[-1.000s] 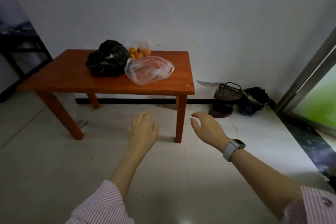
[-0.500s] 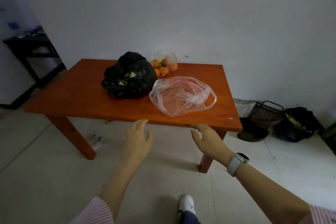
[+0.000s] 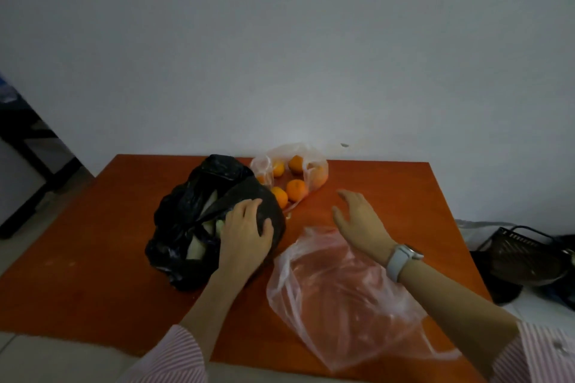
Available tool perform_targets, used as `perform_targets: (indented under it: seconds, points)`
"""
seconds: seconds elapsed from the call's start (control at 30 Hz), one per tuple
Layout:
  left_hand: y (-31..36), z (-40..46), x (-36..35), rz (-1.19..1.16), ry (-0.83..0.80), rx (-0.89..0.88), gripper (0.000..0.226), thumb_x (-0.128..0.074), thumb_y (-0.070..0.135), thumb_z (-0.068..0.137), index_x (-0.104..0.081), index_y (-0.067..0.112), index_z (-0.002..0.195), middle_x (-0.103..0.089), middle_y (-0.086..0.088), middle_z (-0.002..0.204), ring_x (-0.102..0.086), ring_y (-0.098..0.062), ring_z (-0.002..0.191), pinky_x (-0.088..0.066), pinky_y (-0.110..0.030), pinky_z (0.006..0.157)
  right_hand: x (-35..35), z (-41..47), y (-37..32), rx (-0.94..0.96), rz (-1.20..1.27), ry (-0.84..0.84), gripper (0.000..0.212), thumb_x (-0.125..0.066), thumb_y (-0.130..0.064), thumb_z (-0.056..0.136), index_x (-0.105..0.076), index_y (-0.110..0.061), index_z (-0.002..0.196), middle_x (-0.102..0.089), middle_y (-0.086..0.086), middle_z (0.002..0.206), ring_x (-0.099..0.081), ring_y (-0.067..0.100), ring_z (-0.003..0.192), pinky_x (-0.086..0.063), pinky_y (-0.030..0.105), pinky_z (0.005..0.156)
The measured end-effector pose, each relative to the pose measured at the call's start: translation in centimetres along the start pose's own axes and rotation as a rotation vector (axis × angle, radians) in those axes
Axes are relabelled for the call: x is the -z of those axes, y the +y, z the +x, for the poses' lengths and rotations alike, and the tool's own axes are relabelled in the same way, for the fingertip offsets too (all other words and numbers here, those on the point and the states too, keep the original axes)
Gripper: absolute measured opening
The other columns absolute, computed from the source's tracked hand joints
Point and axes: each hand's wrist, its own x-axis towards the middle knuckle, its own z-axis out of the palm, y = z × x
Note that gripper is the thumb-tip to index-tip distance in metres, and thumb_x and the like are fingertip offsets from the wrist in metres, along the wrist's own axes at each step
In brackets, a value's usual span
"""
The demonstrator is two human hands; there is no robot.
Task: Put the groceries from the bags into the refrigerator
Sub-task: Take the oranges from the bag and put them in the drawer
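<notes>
Three bags lie on an orange-brown wooden table [image 3: 93, 258]. A black plastic bag [image 3: 189, 211] with pale greenish vegetables showing through its opening sits left of centre. My left hand [image 3: 245, 236] rests on its right side, fingers spread over the plastic. Behind it a clear bag of several oranges [image 3: 295, 177] leans near the wall. A clear bag with something reddish inside [image 3: 336, 298] lies at the front right. My right hand [image 3: 357, 221], a watch on its wrist, hovers open above the table between that bag and the oranges. No refrigerator is in view.
A plain white wall stands right behind the table. On the floor to the right are a dark wire basket [image 3: 525, 255] and dark bags. A dark piece of furniture [image 3: 21, 134] stands at the far left.
I have come up to the table and both hands have moved forward over it. My left hand now lies on the black bag; my right hand is above the tabletop.
</notes>
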Motion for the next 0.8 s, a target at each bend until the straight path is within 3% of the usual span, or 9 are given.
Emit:
perform_targets:
  seconds: [0.23, 0.4, 0.47, 0.5, 0.57, 0.63, 0.7, 0.8]
  points:
    - [-2.3, 14.3, -4.2, 0.172, -0.072, -0.001, 0.073, -0.058, 0.048, 0.082, -0.029, 0.017, 0.141, -0.029, -0.014, 0.145, -0.027, -0.036, 0.129, -0.034, -0.049, 0.095, -3.7, 12.2, -1.3, -0.263, 0.122, 0.082, 0.095, -0.062, -0.05, 0.079, -0.008, -0.01, 0.146, -0.019, 0.016, 0.148, -0.022, 0.036, 0.135, -0.028, 0.046, 0.106]
    - [-4.1, 22.3, -9.1, 0.279, -0.282, -0.023, 0.101, -0.06, 0.056, 0.078, 0.001, 0.015, 0.147, 0.0, -0.021, 0.153, -0.006, -0.039, 0.141, -0.019, -0.048, 0.111, -7.0, 19.8, -1.0, -0.435, 0.136, 0.019, 0.107, -0.066, -0.051, 0.076, 0.006, -0.014, 0.146, -0.011, 0.018, 0.151, -0.019, 0.041, 0.136, -0.026, 0.051, 0.108]
    - [-5.2, 24.2, -10.9, 0.288, -0.435, 0.052, 0.096, -0.059, 0.046, 0.084, 0.008, 0.014, 0.146, 0.002, -0.023, 0.153, -0.009, -0.041, 0.139, -0.024, -0.048, 0.109, -8.0, 21.7, 0.1, -0.523, 0.08, -0.023, 0.092, -0.063, -0.039, 0.082, -0.003, -0.01, 0.145, -0.024, 0.021, 0.145, -0.033, 0.042, 0.129, -0.035, 0.049, 0.103]
    - [-5.6, 25.0, -11.5, 0.274, -0.52, 0.114, 0.089, -0.058, 0.037, 0.088, 0.005, 0.013, 0.146, -0.005, -0.023, 0.152, -0.018, -0.041, 0.137, -0.031, -0.048, 0.105, -8.2, 22.4, 0.9, -0.566, 0.04, -0.046, 0.075, -0.058, -0.031, 0.087, -0.015, -0.006, 0.143, -0.034, 0.022, 0.14, -0.041, 0.04, 0.123, -0.041, 0.046, 0.098]
    - [-6.1, 26.0, -12.4, 0.268, -0.645, 0.191, 0.062, -0.056, 0.018, 0.089, -0.025, 0.004, 0.141, -0.034, -0.022, 0.142, -0.043, -0.036, 0.124, -0.045, -0.043, 0.093, -8.1, 23.2, 2.4, -0.586, -0.04, -0.105, 0.036, -0.047, -0.017, 0.093, -0.046, 0.001, 0.124, -0.055, 0.02, 0.12, -0.055, 0.035, 0.109, -0.047, 0.037, 0.084]
    - [-6.3, 26.8, -12.7, 0.203, -0.681, 0.207, 0.027, -0.056, 0.008, 0.088, -0.056, -0.003, 0.112, -0.06, -0.018, 0.114, -0.06, -0.03, 0.101, -0.052, -0.036, 0.078, -7.5, 23.5, 3.7, -0.536, -0.017, -0.118, 0.022, -0.042, -0.006, 0.092, -0.063, -0.002, 0.098, -0.063, 0.014, 0.1, -0.06, 0.031, 0.095, -0.046, 0.033, 0.073]
    - [-6.4, 27.2, -12.6, -0.002, -0.69, 0.259, 0.016, -0.054, 0.004, 0.088, -0.064, -0.006, 0.095, -0.067, -0.017, 0.093, -0.065, -0.029, 0.083, -0.054, -0.035, 0.068, -6.4, 23.6, 5.1, -0.534, 0.159, -0.009, 0.022, -0.043, 0.002, 0.085, -0.057, -0.008, 0.072, -0.06, 0.007, 0.079, -0.058, 0.028, 0.076, -0.046, 0.034, 0.061]
    - [-5.7, 27.2, -11.0, -0.507, -0.629, 0.466, 0.016, -0.048, 0.002, 0.092, -0.061, 0.0, 0.102, -0.064, -0.016, 0.092, -0.061, -0.023, 0.077, -0.05, -0.03, 0.061, -4.5, 23.3, 6.0, -0.572, 0.501, 0.156, 0.019, -0.039, 0.001, 0.09, -0.051, -0.003, 0.076, -0.059, 0.015, 0.078, -0.059, 0.027, 0.073, -0.052, 0.037, 0.06]
